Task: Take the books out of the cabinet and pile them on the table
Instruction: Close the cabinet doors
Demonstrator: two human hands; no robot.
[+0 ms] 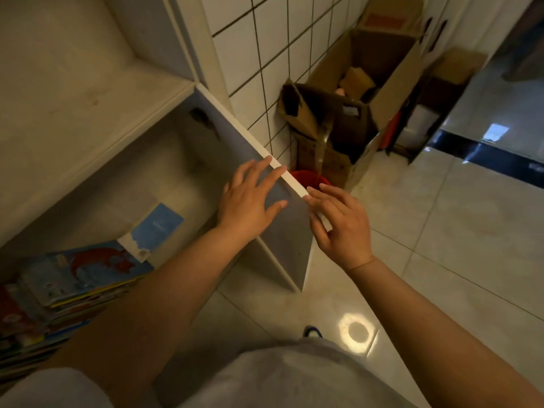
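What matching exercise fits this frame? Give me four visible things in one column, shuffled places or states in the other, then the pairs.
Things:
1. left hand
2. right hand
3. stack of books
4. red bucket

Places or states:
A. on the floor beside the cardboard boxes
B. piled in the cabinet's lower compartment
C. open, in front of the side panel's inner face
D. open, fingers at the panel's front edge

Pairs: 1-C, 2-D, 3-B, 4-A

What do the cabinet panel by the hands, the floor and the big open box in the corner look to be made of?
Cabinet panel: likely laminated board, with a matte grey face and a white strip along its edge.
Floor: glazed tile, glossy; it mirrors a round light and shows thin joint lines.
Box: brown corrugated cardboard, dull, with bent, torn flaps.
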